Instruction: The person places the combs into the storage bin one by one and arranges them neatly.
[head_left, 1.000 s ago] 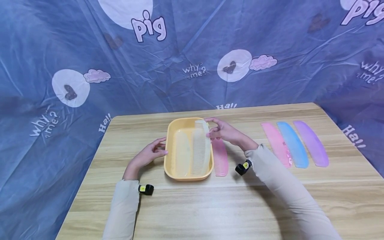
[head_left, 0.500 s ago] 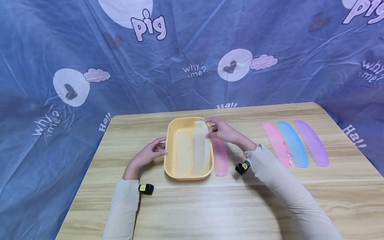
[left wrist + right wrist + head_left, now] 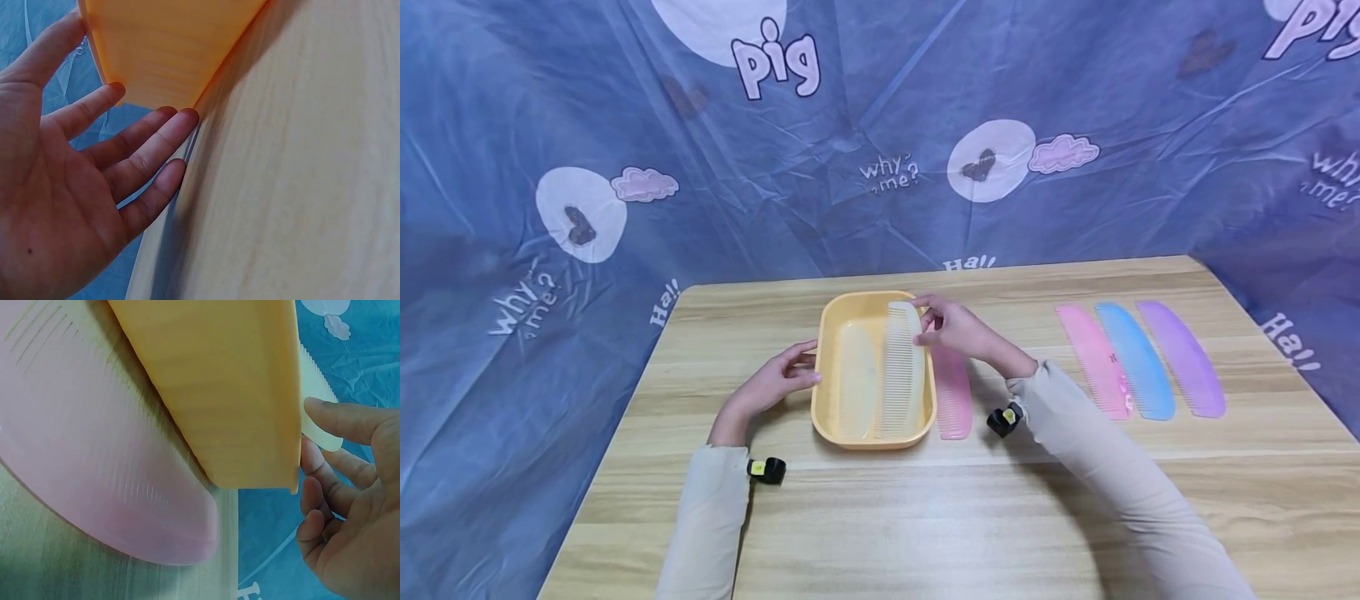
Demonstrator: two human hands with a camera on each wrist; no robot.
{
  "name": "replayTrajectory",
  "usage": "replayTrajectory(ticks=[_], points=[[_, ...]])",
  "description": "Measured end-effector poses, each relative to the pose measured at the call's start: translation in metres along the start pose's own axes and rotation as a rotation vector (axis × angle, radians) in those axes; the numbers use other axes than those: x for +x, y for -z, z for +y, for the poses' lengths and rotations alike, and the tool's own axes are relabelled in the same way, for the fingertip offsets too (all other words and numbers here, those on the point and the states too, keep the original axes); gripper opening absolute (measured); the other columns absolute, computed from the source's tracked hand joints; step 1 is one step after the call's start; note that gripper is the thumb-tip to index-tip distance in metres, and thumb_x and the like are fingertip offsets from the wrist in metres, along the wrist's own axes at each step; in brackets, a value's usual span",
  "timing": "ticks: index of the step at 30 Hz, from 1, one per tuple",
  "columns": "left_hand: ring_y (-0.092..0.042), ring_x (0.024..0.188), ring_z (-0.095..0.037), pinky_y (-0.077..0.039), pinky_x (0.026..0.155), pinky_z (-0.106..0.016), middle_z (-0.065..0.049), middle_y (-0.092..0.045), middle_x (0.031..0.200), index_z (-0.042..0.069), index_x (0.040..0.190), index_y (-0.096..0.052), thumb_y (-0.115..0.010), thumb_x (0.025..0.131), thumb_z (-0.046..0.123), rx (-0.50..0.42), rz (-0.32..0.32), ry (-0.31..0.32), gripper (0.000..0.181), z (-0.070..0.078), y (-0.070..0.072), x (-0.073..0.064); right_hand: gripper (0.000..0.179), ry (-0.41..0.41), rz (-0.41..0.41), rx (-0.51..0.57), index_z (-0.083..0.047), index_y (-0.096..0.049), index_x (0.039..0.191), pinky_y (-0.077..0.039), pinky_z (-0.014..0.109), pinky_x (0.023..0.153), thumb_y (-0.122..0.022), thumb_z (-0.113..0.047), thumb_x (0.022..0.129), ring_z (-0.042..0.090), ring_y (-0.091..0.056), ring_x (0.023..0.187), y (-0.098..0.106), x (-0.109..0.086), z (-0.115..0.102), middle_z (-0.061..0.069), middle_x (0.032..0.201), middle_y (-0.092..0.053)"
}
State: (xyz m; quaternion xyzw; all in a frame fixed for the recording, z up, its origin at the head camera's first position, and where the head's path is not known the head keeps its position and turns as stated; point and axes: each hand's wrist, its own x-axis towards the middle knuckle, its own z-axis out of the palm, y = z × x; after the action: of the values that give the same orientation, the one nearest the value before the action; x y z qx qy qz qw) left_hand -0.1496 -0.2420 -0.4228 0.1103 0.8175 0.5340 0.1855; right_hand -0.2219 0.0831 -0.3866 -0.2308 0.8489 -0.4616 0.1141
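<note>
A yellow plastic basin (image 3: 874, 445) stands on the table. Inside it, on the left, lies a cream comb (image 3: 857, 383). My right hand (image 3: 955, 329) pinches a second cream comb (image 3: 901, 375) near its far end, at the basin's right side. In the right wrist view that held comb (image 3: 322, 428) sticks up above the rim, between thumb and fingers. My left hand (image 3: 775, 379) is at the basin's left side, its fingers spread. The left wrist view shows its thumb and fingertips against the basin wall (image 3: 162, 56). Just right of the basin lies a pink comb (image 3: 953, 400).
Farther right on the table lie another pink comb (image 3: 1093, 358), a blue comb (image 3: 1137, 358) and a purple comb (image 3: 1183, 358), side by side. A blue printed cloth (image 3: 820, 208) hangs behind the table's back edge.
The held cream comb has shifted very slightly within the basin, with my right hand still on it. My left hand and the other combs stay put.
</note>
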Motion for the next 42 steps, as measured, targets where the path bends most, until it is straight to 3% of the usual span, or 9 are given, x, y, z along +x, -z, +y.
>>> replayTrajectory(ticks=[15,32,42], points=[[-0.049,0.128,-0.041,-0.045,0.106,-0.046,-0.026,-0.044,0.142,0.006,0.15,-0.03,-0.063,0.094,0.018,0.004,0.012,-0.003,0.067,0.0,0.0,0.0,0.057,0.01,0.039,0.011,0.008,-0.052,0.132,-0.036,0.018,0.053,-0.072,0.0,0.078,0.014,-0.042,0.066,0.004,-0.003,0.004,0.012,0.088,-0.054],[-0.047,0.13,-0.042,-0.044,0.107,-0.047,-0.027,-0.044,0.143,0.005,0.15,-0.03,-0.063,0.093,0.018,0.002,0.006,-0.011,0.067,-0.001,0.001,0.0,0.053,0.047,0.028,0.088,0.007,-0.051,0.131,-0.043,0.018,0.063,-0.069,0.001,0.082,0.015,-0.05,0.077,0.008,-0.003,0.005,0.015,0.093,-0.057],[-0.049,0.128,-0.041,-0.045,0.106,-0.047,-0.027,-0.045,0.142,0.007,0.15,-0.032,-0.063,0.093,0.018,0.003,0.004,-0.013,0.066,0.0,0.0,0.0,0.054,0.09,-0.013,0.1,0.008,-0.05,0.132,-0.047,0.019,0.073,-0.069,0.001,0.082,0.017,-0.054,0.085,0.005,-0.003,-0.004,0.03,0.107,-0.058]])
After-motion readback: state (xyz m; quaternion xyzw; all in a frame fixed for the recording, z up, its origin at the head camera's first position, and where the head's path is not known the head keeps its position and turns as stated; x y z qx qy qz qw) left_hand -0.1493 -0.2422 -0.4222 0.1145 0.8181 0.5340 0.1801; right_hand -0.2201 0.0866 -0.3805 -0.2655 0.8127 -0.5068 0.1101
